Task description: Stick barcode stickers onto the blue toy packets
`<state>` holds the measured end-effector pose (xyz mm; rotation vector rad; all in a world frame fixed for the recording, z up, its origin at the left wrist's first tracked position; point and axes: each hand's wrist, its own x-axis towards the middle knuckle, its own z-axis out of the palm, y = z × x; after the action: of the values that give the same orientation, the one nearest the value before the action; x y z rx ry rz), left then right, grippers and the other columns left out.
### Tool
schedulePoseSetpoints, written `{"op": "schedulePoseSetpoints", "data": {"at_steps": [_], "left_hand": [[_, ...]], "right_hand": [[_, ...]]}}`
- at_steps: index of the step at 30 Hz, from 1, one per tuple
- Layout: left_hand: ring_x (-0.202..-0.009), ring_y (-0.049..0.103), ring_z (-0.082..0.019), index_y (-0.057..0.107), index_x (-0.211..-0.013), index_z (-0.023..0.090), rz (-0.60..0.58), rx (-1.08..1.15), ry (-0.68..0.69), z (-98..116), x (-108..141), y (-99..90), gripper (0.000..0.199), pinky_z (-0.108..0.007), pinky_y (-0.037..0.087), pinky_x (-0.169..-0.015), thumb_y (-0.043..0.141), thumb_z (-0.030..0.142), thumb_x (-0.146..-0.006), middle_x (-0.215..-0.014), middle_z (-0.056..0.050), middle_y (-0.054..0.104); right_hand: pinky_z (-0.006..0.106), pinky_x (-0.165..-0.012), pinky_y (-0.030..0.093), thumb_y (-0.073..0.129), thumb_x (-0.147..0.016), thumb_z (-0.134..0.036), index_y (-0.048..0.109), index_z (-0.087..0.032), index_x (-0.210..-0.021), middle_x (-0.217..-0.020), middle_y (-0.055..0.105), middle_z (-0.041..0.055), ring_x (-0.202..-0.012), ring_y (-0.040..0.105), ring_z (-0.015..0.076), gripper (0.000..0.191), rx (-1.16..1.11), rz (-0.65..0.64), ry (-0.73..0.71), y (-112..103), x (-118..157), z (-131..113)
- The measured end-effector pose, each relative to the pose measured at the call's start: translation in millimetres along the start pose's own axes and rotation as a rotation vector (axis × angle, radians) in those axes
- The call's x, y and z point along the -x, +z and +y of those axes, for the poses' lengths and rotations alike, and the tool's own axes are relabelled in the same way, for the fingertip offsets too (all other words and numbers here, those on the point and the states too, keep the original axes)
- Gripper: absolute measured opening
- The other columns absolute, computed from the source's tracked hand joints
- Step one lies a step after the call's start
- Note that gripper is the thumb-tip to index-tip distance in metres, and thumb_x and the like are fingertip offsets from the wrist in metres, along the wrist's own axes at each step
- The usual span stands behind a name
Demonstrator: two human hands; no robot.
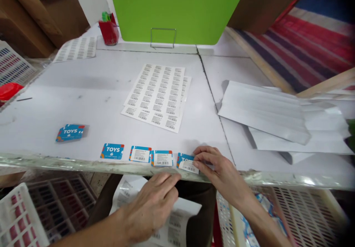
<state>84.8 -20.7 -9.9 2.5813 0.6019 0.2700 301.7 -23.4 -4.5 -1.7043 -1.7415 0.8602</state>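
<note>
Head view: right hand at the last of five blue card spots

Small blue rectangular cards with orange corners lay at five spots along the near edge of the white table. The leftmost spot looked like a small pile, its number too hard to count. Next came one plain card reading "TOYS", then two cards bearing white barcode labels, the first just beside the second. The fifth card, nearest the right hand, had a white barcode label lying over its lower part, tilted, with some lettering showing above.

The right hand's thumb and bent forefinger stood slightly parted at the right end of that card and label; whether they pinched either could not be told. The left hand, fingers loosely bent, was over a curled white label sheet on the person's lap, its thumb hidden; whether it gripped the sheet could not be told.

Two overlapping printed label sheets lay mid-table, and a third lay at the far left. One red cup with green handles inside stood beside one large green panel.
</note>
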Motion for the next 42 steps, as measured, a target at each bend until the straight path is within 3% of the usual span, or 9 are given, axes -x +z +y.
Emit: {"op": "schedulePoseSetpoints", "data": {"at_steps": [16,22,27,32,36,42], "left_hand": [[-0.102,0.048,-0.024,0.056,-0.083,0.008,0.052,-0.062,0.023,0.4,-1.4,-0.5,0.021,-0.035,0.044,-0.092,0.039,-0.002,-0.079,-0.118,-0.015,0.050],[-0.092,0.051,-0.022,0.056,-0.080,0.010,0.070,-0.130,0.000,1.6,-5.5,3.0,0.020,-0.034,0.049,-0.081,0.040,-0.002,-0.078,-0.123,-0.015,0.050],[-0.086,0.052,-0.022,0.055,-0.081,0.010,-0.017,-0.225,0.025,5.1,-10.1,0.8,0.021,-0.036,0.047,-0.078,0.043,-0.003,-0.070,-0.128,-0.018,0.045],[-0.095,0.051,-0.024,0.055,-0.090,0.010,-0.068,-0.262,0.005,5.0,-8.6,5.1,0.023,-0.037,0.043,-0.082,0.049,0.001,-0.069,-0.134,-0.017,0.039],[-0.097,0.049,-0.025,0.054,-0.094,0.009,-0.074,-0.286,-0.004,3.9,-6.2,10.8,0.025,-0.038,0.042,-0.083,0.048,0.000,-0.071,-0.139,-0.015,0.033],[-0.095,0.050,-0.024,0.054,-0.091,0.010,-0.045,-0.282,0.010,2.9,-7.3,11.2,0.022,-0.038,0.043,-0.079,0.044,0.001,-0.074,-0.136,-0.016,0.037]], "right_hand": [[0.038,-0.080,0.040,0.048,-0.080,-0.028,0.059,-0.020,-0.067,-0.091,0.056,0.0062,-0.091,0.048,0.0219,0.019,-0.024,-0.013,0.072,1.5,-2.2,-5.0],[0.037,-0.079,0.041,0.050,-0.081,-0.023,0.059,-0.020,-0.067,-0.090,0.057,0.0057,-0.090,0.048,0.0214,0.017,0.003,0.006,0.058,3.2,-2.0,-5.2],[0.037,-0.078,0.041,0.050,-0.081,-0.019,0.059,-0.020,-0.067,-0.089,0.057,0.0053,-0.089,0.048,0.0211,0.016,0.028,0.022,0.051,4.8,-2.0,-5.8],[0.037,-0.077,0.041,0.051,-0.081,-0.017,0.058,-0.019,-0.067,-0.088,0.056,0.0049,-0.087,0.048,0.0206,0.016,0.052,0.034,0.045,6.3,-2.3,-5.1],[0.036,-0.075,0.042,0.050,-0.081,-0.015,0.058,-0.020,-0.069,-0.087,0.056,0.0048,-0.085,0.048,0.0204,0.016,0.085,0.039,0.022,7.9,-2.4,-2.1],[0.035,-0.072,0.044,0.055,-0.079,-0.015,0.060,-0.019,-0.071,-0.085,0.057,0.0043,-0.082,0.049,0.0198,0.010,0.171,0.065,-0.004,10.8,-2.9,2.1]]}}
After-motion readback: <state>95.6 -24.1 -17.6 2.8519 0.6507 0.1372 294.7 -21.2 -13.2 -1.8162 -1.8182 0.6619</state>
